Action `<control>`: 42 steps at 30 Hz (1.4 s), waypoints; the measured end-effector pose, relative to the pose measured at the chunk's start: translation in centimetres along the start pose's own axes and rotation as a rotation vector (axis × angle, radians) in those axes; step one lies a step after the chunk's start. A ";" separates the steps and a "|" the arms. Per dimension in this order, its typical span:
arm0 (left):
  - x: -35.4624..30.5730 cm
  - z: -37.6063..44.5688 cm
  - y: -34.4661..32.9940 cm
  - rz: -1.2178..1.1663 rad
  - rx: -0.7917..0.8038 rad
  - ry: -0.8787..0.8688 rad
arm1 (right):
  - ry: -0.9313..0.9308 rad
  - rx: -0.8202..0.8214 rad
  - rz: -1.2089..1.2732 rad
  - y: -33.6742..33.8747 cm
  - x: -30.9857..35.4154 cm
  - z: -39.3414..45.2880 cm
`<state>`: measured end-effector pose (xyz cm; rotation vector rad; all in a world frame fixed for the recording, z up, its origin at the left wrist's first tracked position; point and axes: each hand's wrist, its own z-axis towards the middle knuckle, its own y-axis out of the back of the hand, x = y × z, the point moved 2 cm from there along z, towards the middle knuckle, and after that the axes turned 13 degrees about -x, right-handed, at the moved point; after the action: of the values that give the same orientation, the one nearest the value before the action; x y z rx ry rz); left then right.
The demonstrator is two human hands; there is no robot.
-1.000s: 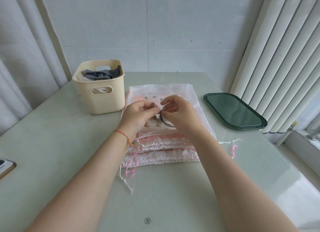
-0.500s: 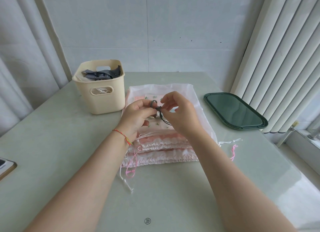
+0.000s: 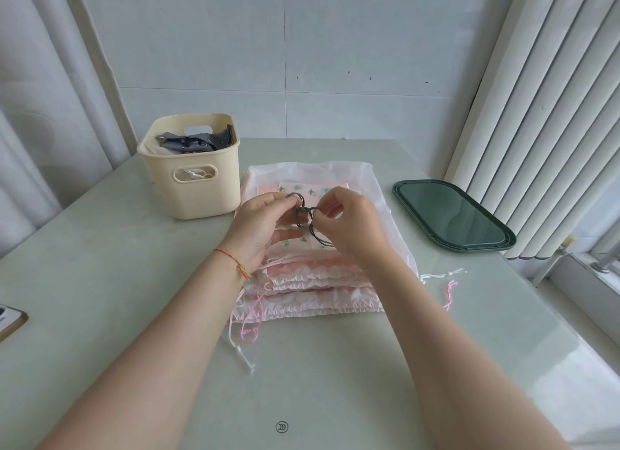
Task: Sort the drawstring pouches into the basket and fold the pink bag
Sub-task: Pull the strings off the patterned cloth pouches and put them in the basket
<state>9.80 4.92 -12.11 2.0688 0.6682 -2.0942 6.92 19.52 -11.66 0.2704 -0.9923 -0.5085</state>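
A stack of pink and white drawstring pouches (image 3: 312, 282) lies in the table's middle, gathered ruffled tops toward me. The top pouch (image 3: 315, 194) is pink with small green cactus prints. Above it my left hand (image 3: 265, 225) and my right hand (image 3: 349, 225) both pinch a dark grey drawstring cord (image 3: 302, 211), which is looped between the fingertips and trails down under my right hand. A cream plastic basket (image 3: 191, 181) stands left of the stack and holds grey fabric pouches (image 3: 198, 141).
A dark green oval tray (image 3: 453, 214) lies at the right near vertical blinds. Loose white and pink cord ends (image 3: 446, 282) trail off the stack on both sides. A device corner (image 3: 10, 318) shows at the left edge.
Both hands have lifted slightly away from me over the pouch, and the dark cord has gone from a small bunch to a visible loop wound between the fingertips.
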 end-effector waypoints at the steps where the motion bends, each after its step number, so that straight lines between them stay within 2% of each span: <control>1: 0.1 0.1 0.1 0.011 -0.006 -0.004 | 0.007 -0.011 -0.020 0.0 0.0 0.0; 3: 0.2 0.2 0.1 0.025 -0.014 -0.008 | 0.027 -0.062 -0.074 0.2 -0.2 0.1; 6: 0.3 0.5 0.3 0.033 -0.026 -0.011 | -0.040 -0.248 -0.052 1.6 -0.5 0.7; 8: 0.4 0.5 0.3 0.038 -0.022 -0.010 | -0.142 -0.365 0.035 2.5 -0.7 1.1; 10: 0.5 0.5 0.2 0.048 -0.009 -0.016 | -0.297 -0.399 0.227 2.9 -1.0 1.5; 12: 0.7 0.6 0.2 0.051 0.002 -0.023 | -0.479 -0.341 0.523 2.8 -1.0 1.6; 16: 0.7 0.6 0.1 0.070 0.013 -0.046 | -0.775 -0.056 1.167 2.3 0.2 1.1; 18: 0.8 0.6 0.1 0.061 0.005 -0.056 | -0.822 0.032 1.301 2.1 0.5 0.8; 20: 0.9 1.0 0.3 0.048 -0.057 -0.076 | -0.794 0.040 1.186 2.0 0.2 0.7; 24: 1.0 1.7 0.8 0.023 -0.203 -0.073 | -0.435 -0.042 0.477 2.7 -0.1 1.1; 27: 1.1 1.6 0.6 0.040 -0.207 -0.075 | -0.166 0.063 0.063 2.0 0.4 0.8; 30: 1.1 1.8 0.8 0.040 -0.239 -0.078 | 0.033 0.203 -0.217 1.0 -0.1 0.4; 34: 0.7 1.6 1.0 -0.040 -0.214 -0.052 | 0.080 0.158 -0.331 1.2 -0.7 0.6; 36: -0.3 0.6 0.8 -0.122 -0.091 -0.025 | 0.057 0.155 -0.365 1.2 -0.7 0.7; 39: -2.3 -0.8 0.8 -0.356 0.150 0.120 | -0.012 0.126 -0.366 1.3 -1.0 0.8; 41: -3.1 -0.9 1.0 -0.331 0.175 0.096 | -0.045 0.078 -0.341 1.4 -1.3 0.9; 42: -3.0 -0.8 1.0 -0.214 0.138 0.021 | -0.049 0.062 -0.335 1.4 -1.4 0.9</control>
<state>11.09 3.63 -9.37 2.1811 0.8015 -2.2955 5.94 21.45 -11.55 0.4860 -1.0166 -0.7922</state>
